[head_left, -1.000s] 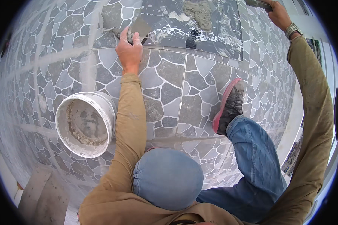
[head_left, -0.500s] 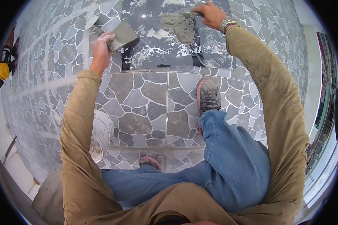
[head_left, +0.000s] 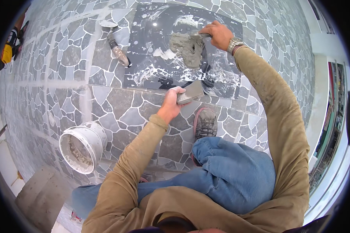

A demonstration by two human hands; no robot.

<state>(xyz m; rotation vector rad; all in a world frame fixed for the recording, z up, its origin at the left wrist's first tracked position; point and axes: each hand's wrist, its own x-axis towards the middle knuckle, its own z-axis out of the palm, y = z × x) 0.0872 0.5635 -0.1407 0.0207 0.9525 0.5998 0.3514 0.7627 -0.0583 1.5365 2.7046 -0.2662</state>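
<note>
A flat, square-cornered grey piece [head_left: 191, 92] is held in my left hand [head_left: 171, 103], its fingers closed round the near end, over the near edge of a dark panel [head_left: 144, 50]. White smears cover parts of this panel. A thick heap of grey mortar [head_left: 184, 48] lies on it. My right hand [head_left: 220, 35] grips a thin-handled tool [head_left: 204, 35] at the heap's right side; mortar hides the tool's far end. To the panel's left, a trowel [head_left: 108, 24] with a pale blade and worn handle lies on the floor.
A white bucket [head_left: 101, 134] with mortar residue inside stands on the stone-patterned tile floor [head_left: 124, 103], left of my left forearm. My shoe [head_left: 206, 123] is close to the panel's near edge. A yellow and black object [head_left: 6, 53] is at the far left.
My left hand has moved right and nearer to me with the grey piece, from the panel's left side to its near edge. My right hand stays at the mortar. The view has shifted, showing more bucket.
</note>
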